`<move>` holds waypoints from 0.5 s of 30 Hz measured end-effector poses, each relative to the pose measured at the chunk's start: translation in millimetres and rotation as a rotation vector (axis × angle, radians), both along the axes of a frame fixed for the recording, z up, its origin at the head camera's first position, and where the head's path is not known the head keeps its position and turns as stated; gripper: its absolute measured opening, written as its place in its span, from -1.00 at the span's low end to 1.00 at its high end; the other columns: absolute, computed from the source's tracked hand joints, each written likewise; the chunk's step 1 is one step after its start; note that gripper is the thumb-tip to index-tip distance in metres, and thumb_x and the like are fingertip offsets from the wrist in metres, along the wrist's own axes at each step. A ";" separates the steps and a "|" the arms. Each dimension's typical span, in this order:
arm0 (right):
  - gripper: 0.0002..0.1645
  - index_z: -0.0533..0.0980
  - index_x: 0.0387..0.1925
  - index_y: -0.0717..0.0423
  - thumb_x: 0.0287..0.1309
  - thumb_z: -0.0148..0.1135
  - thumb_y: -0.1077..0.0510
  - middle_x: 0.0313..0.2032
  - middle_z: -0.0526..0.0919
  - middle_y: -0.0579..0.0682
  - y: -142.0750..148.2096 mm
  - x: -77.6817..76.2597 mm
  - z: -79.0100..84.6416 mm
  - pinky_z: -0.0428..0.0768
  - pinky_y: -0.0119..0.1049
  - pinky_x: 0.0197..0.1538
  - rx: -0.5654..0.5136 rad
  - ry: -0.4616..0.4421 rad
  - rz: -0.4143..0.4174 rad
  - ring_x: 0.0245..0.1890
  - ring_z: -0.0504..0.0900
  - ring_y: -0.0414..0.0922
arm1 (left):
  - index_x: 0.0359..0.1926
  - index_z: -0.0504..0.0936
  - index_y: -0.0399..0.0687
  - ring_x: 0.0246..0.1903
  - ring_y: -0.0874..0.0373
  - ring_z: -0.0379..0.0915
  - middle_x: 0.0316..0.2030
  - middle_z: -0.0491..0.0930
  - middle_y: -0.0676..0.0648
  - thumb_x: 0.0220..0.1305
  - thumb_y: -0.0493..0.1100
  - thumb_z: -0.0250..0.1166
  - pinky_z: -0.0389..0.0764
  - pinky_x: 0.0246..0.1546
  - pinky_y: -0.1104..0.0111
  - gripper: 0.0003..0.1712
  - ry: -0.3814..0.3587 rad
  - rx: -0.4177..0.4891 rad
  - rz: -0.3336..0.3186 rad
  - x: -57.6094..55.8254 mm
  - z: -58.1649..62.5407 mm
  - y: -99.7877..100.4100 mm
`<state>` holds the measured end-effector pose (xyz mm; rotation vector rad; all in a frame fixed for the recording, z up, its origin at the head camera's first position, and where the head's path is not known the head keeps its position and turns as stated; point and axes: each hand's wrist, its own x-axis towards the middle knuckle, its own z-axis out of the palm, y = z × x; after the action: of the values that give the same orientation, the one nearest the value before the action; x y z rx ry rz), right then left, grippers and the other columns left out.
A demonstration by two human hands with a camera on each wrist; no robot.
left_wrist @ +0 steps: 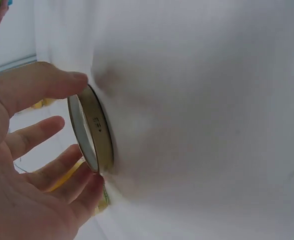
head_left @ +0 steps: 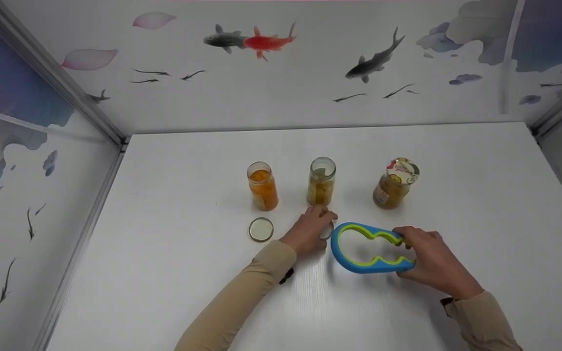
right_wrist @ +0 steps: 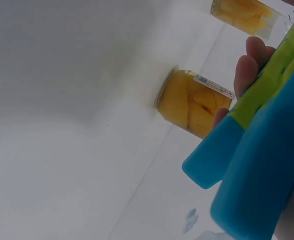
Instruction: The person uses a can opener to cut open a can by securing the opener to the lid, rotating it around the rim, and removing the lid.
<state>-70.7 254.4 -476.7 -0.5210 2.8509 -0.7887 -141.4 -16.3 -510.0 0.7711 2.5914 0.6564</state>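
My left hand point(head_left: 309, 229) is in front of the middle glass jar point(head_left: 320, 187), which has no lid on. Between its thumb and fingertips it holds a round metal jar lid point(left_wrist: 99, 130) by the rim; the lid's pale inner side faces the palm in the left wrist view. My right hand point(head_left: 434, 261) grips a blue jar opener point(head_left: 337, 251) with a wavy green inner edge by its two handle ends. The opener's closed loop points left, close to the left hand. In the right wrist view, the opener's blue handles cover part of the right hand.
An uncapped jar with orange contents point(head_left: 264, 192) stands at the left, with another lid point(head_left: 261, 229) lying in front of it. At the right is a capped jar point(head_left: 392, 190) with a patterned lid. Fish-printed panels point(head_left: 300, 97) border the white table point(head_left: 188, 170).
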 end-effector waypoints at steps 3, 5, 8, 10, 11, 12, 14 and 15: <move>-0.13 0.43 0.05 0.19 -0.43 0.64 0.29 -0.21 0.60 -0.03 2.8 1.4 0.5 0.33 0.09 0.01 -0.002 0.002 0.000 -0.23 0.50 -0.06 | 0.26 0.41 -0.04 0.18 0.08 0.22 0.21 0.30 -0.08 0.17 -0.27 0.39 0.28 0.24 0.32 -0.37 0.023 0.026 -0.005 1.7 1.5 4.8; -0.13 0.43 0.05 0.19 -0.44 0.63 0.30 -0.21 0.61 -0.03 4.6 2.3 0.6 0.33 0.09 0.00 0.001 0.007 0.004 -0.24 0.50 -0.06 | 0.24 0.41 -0.06 0.19 0.08 0.22 0.20 0.31 -0.09 0.18 -0.22 0.40 0.26 0.26 0.32 -0.39 0.048 0.039 -0.008 2.5 2.8 8.2; -0.13 0.42 0.06 0.20 -0.43 0.63 0.29 -0.21 0.61 -0.02 7.0 3.0 0.0 0.32 0.09 0.00 0.008 0.009 0.009 -0.25 0.50 -0.05 | 0.23 0.42 -0.09 0.19 0.08 0.24 0.21 0.32 -0.11 0.20 -0.13 0.40 0.23 0.27 0.34 -0.40 0.089 0.048 -0.007 3.3 4.2 13.0; -0.13 0.42 0.06 0.20 -0.43 0.63 0.27 -0.21 0.61 -0.02 8.2 3.1 -0.6 0.32 0.08 -0.01 0.016 0.005 0.005 -0.25 0.51 -0.05 | 0.23 0.42 -0.10 0.19 0.09 0.24 0.21 0.32 -0.11 0.20 -0.12 0.39 0.24 0.26 0.36 -0.40 0.098 0.057 -0.006 3.7 4.8 16.2; -0.13 0.42 0.06 0.20 -0.42 0.63 0.26 -0.21 0.61 -0.02 8.9 3.1 -0.9 0.32 0.08 -0.01 0.018 0.003 0.002 -0.24 0.51 -0.05 | 0.23 0.41 -0.10 0.20 0.10 0.24 0.22 0.31 -0.11 0.21 -0.12 0.39 0.24 0.26 0.37 -0.40 0.101 0.060 -0.007 3.9 5.0 17.8; -0.13 0.42 0.07 0.20 -0.42 0.63 0.26 -0.20 0.61 -0.02 9.6 3.2 -1.0 0.32 0.07 -0.01 0.019 -0.001 -0.002 -0.24 0.51 -0.04 | 0.23 0.41 -0.11 0.20 0.10 0.24 0.22 0.31 -0.11 0.21 -0.12 0.38 0.24 0.26 0.38 -0.41 0.106 0.062 -0.009 4.0 5.0 19.4; -0.13 0.42 0.07 0.20 -0.41 0.63 0.25 -0.21 0.61 -0.02 11.0 3.4 -1.2 0.32 0.07 0.00 0.021 -0.007 -0.011 -0.24 0.50 -0.04 | 0.24 0.41 -0.11 0.23 0.11 0.23 0.23 0.31 -0.11 0.23 -0.13 0.37 0.24 0.26 0.37 -0.41 0.115 0.062 -0.017 4.0 5.2 23.0; -0.12 0.42 0.07 0.21 -0.41 0.63 0.25 -0.21 0.61 -0.02 11.8 3.6 -1.0 0.32 0.07 0.00 0.020 -0.008 -0.015 -0.24 0.50 -0.04 | 0.24 0.40 -0.10 0.25 0.10 0.22 0.23 0.31 -0.11 0.23 -0.15 0.36 0.24 0.27 0.36 -0.42 0.117 0.062 -0.021 4.0 5.0 24.8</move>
<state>-67.1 266.3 -477.7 -0.4936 2.8558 -0.7614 -137.3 8.5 -505.0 0.8794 2.6749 0.7076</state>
